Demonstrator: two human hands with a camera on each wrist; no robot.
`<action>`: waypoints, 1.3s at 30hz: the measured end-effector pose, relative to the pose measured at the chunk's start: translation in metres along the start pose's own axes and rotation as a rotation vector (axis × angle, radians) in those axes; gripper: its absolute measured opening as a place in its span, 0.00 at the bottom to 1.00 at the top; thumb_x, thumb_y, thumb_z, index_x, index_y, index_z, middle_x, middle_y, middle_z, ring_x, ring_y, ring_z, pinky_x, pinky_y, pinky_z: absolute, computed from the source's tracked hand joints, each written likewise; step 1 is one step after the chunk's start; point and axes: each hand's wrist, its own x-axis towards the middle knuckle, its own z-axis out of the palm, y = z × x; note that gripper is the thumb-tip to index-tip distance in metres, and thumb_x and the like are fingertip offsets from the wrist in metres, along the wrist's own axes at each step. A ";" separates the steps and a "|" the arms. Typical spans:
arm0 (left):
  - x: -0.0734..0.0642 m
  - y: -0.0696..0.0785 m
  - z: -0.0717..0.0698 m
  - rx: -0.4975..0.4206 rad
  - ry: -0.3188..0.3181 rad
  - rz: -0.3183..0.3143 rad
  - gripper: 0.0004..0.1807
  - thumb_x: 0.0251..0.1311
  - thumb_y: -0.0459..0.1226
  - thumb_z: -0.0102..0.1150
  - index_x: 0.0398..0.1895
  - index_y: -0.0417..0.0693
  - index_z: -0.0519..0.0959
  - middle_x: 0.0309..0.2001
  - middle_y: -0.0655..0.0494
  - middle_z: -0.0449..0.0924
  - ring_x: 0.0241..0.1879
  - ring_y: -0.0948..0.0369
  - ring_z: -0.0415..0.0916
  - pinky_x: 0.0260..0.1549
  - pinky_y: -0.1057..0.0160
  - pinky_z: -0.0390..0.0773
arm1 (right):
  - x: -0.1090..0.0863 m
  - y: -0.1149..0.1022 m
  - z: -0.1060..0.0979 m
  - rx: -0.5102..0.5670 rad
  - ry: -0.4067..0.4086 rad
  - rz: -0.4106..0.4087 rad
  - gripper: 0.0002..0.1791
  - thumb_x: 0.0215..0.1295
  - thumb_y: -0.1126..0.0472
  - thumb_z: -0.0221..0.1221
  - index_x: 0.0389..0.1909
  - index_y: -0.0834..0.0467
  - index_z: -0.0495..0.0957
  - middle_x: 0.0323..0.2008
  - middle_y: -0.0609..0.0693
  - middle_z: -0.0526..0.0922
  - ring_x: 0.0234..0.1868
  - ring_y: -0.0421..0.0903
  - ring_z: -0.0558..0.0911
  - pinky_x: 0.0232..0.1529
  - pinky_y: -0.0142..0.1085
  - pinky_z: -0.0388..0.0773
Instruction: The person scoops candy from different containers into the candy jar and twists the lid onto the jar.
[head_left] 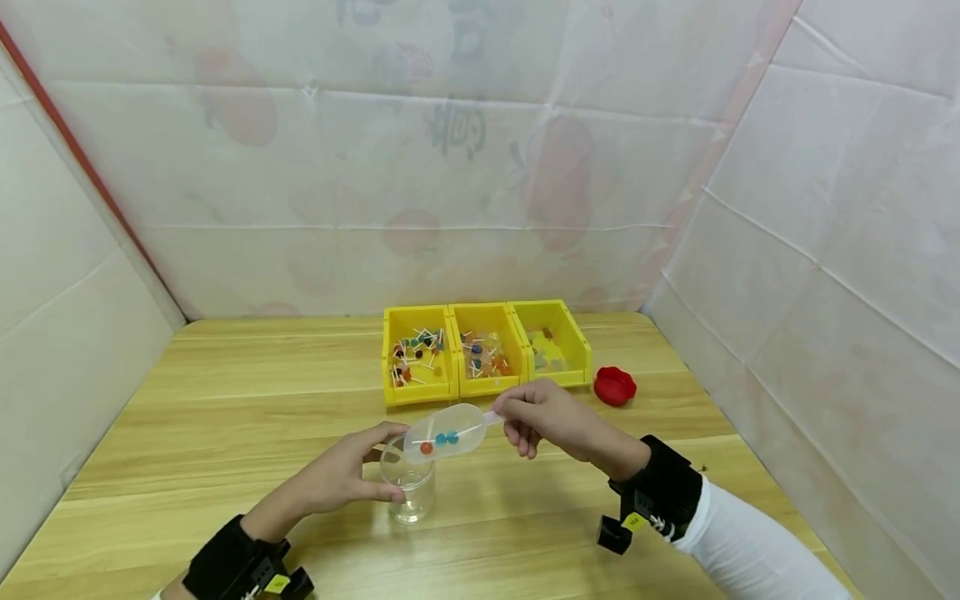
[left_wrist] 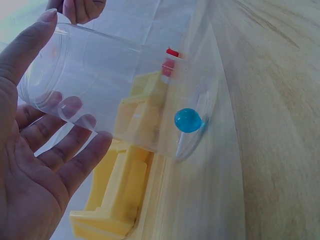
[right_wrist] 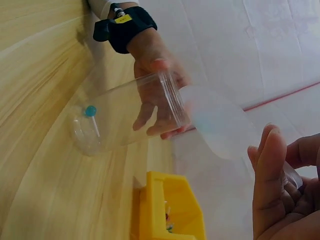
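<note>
My left hand point(head_left: 347, 469) grips a clear plastic jar point(head_left: 415, 500) near its open rim, thumb on one side and fingers on the other. Between the thumb and fingers of my right hand point(head_left: 557, 421) is the handle of a translucent scoop point(head_left: 467, 414). The scoop's bowl lies over the jar's mouth, with an orange lollipop point(head_left: 426, 447) and two blue ones in it. Inside the jar, low down, a blue lollipop point(right_wrist: 90, 111) shows in the right wrist view. That view also catches the scoop point(right_wrist: 222, 125) at the jar's rim.
Three joined yellow bins stand behind the hands. Lollipops lie in the left bin point(head_left: 387, 367), the middle bin point(head_left: 453, 350) and the right bin point(head_left: 577, 346). A red scalloped lid point(head_left: 615, 387) rests right of them. Pale sheets enclose the wooden table point(head_left: 262, 375) at back and sides.
</note>
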 end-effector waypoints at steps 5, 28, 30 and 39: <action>0.000 0.001 0.000 0.001 0.000 -0.010 0.35 0.54 0.39 0.72 0.65 0.47 0.69 0.55 0.56 0.77 0.53 0.56 0.75 0.53 0.45 0.76 | 0.000 -0.008 -0.001 -0.050 -0.010 -0.001 0.16 0.75 0.59 0.50 0.42 0.67 0.81 0.18 0.52 0.76 0.16 0.42 0.73 0.21 0.30 0.78; 0.001 0.001 -0.001 0.001 -0.019 0.008 0.37 0.54 0.41 0.72 0.67 0.50 0.68 0.58 0.55 0.75 0.53 0.55 0.76 0.53 0.44 0.76 | -0.003 -0.006 -0.006 -0.106 -0.099 0.007 0.15 0.74 0.55 0.53 0.41 0.63 0.81 0.23 0.53 0.77 0.21 0.45 0.75 0.24 0.31 0.78; 0.001 0.002 -0.001 0.011 -0.020 0.017 0.37 0.53 0.41 0.73 0.67 0.51 0.68 0.59 0.55 0.75 0.53 0.55 0.76 0.52 0.46 0.77 | -0.003 -0.004 -0.007 -0.128 -0.105 0.004 0.14 0.74 0.54 0.54 0.41 0.62 0.81 0.23 0.53 0.78 0.22 0.44 0.75 0.25 0.32 0.78; 0.002 0.003 -0.001 0.039 -0.036 0.027 0.42 0.49 0.41 0.74 0.70 0.53 0.66 0.59 0.55 0.75 0.53 0.53 0.76 0.52 0.49 0.78 | -0.004 0.005 -0.014 -0.087 -0.119 -0.024 0.16 0.74 0.53 0.54 0.43 0.62 0.81 0.26 0.52 0.78 0.25 0.43 0.75 0.26 0.31 0.76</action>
